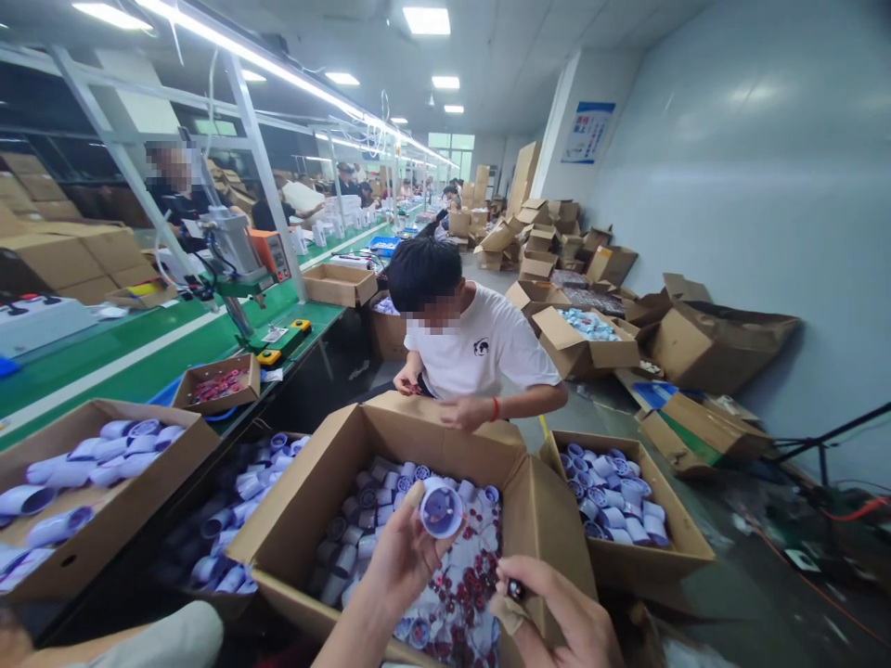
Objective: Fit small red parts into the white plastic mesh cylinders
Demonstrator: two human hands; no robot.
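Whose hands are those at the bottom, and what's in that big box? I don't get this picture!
There's no robot here. A person wears a camera on their head, so you see what's in front of them, including their own two hands. The left hand holds up a pale purple cup-shaped part, its open end facing us. The right hand pinches a small dark thing, too small to make out. Below is a big cardboard box with more cup-shaped parts and little red pieces inside. Across the box sits someone else in a white T-shirt, with their own hands near its far edge. The long green bench is on the left.
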